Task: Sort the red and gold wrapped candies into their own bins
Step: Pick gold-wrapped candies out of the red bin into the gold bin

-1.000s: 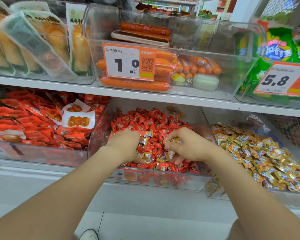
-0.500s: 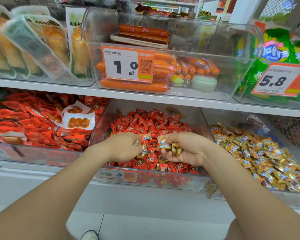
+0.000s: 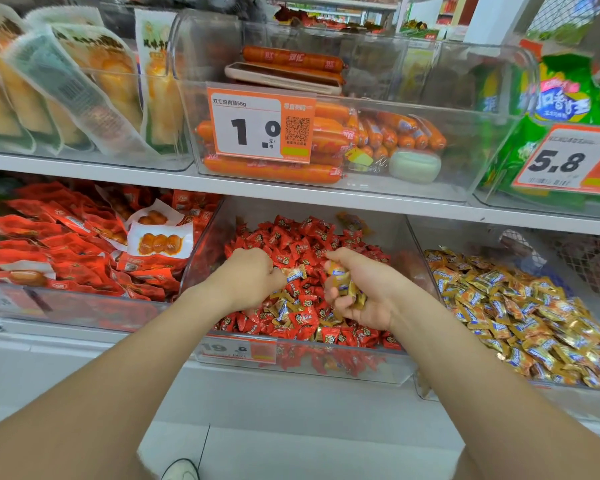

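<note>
The right hand is gripping a loose clutch of gold candies over the red bin, its fingers curling around them, and the left hand is pinching one more gold candy just beside it. The likeliest slip, I judge, is coming from that overfull right fist. Several wrappers are poking out below the fingers, and slick pieces may be sliding free on the way across to the gold bin at the right. They could be dropping back among the red candies or onto the floor. Passing the single piece from left to right could also be loosening the clutch. More gold strays are lying half buried near the front of the red heap, and digging for them is risking red pieces spilling over the low front wall. The candies are small and pillow-shaped with crimped, flared ends, and their wrappers are looking glossy, crinkly and slippery. Both bins are looking like clear hard plastic with rounded corners and smooth walls, sitting side by side on the lower shelf.
</note>
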Motion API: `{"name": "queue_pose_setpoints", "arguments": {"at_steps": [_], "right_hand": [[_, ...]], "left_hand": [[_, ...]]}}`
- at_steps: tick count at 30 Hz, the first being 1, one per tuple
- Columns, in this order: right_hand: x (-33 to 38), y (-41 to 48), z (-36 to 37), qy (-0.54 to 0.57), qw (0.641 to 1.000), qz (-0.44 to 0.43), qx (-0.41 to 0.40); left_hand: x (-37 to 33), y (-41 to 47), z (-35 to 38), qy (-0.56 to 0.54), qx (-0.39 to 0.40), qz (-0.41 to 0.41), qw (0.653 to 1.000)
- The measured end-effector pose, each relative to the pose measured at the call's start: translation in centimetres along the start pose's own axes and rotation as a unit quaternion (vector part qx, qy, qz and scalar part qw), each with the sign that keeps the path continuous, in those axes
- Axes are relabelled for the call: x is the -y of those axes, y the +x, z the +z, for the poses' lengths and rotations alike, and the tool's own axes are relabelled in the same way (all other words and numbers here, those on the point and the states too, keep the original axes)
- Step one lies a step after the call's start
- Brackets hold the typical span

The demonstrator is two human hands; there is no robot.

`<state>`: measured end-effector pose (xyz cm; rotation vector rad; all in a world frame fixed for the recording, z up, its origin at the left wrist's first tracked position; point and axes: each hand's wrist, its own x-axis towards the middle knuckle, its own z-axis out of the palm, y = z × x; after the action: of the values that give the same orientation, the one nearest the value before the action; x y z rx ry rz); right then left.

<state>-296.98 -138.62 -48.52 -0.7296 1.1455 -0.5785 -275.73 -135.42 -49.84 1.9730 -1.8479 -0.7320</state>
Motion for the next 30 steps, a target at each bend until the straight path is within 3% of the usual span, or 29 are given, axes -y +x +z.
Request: {"name": "queue_pose_setpoints", "arguments": {"at_steps": [5,10,12,14,16,18,21,26,30], "right_hand": [[-0.3,0.8,1.4,-0.077,0.989,-0.116,-0.043],[-0.1,1.5,2.5,-0.218,0.958,-0.182,-0.032],[-0.2,2.3,2.5,-0.397,0.877,-0.263,-0.072],[-0.4,3.3,2.7,-0.557,0.751,-0.334,-0.119],[-0.8,4.3,2.9,-0.660,0.652,-0.341,-0.151],[-1.1,5.2,2.9,-0.700,0.613,-0.332,-0.157],[-0.7,5.6,2.9,-0.689,0.616,-0.347,-0.159],[0.9,4.1,1.5,-0.604,0.705,-0.337,-0.153],[1.7,1.7,0.3,-0.575,0.736,-0.325,-0.150]], "left_hand": [[-0.3,0.1,-0.7,-0.136,0.022,-0.019,0.990],[1.0,0.3,-0.8,-0.031,0.029,0.004,0.999],[0.7,0.3,-0.5,0.004,0.038,0.022,0.999],[0.5,0.3,-0.2,0.043,0.046,0.038,0.997],[0.9,0.7,0.4,0.067,0.037,0.048,0.996],[1.2,1.0,0.9,0.096,0.023,0.061,0.993],[1.2,1.1,1.7,0.129,-0.002,0.073,0.989],[0.7,1.5,2.0,0.127,-0.002,0.082,0.989],[0.4,1.3,1.5,0.105,0.005,0.096,0.990]]}}
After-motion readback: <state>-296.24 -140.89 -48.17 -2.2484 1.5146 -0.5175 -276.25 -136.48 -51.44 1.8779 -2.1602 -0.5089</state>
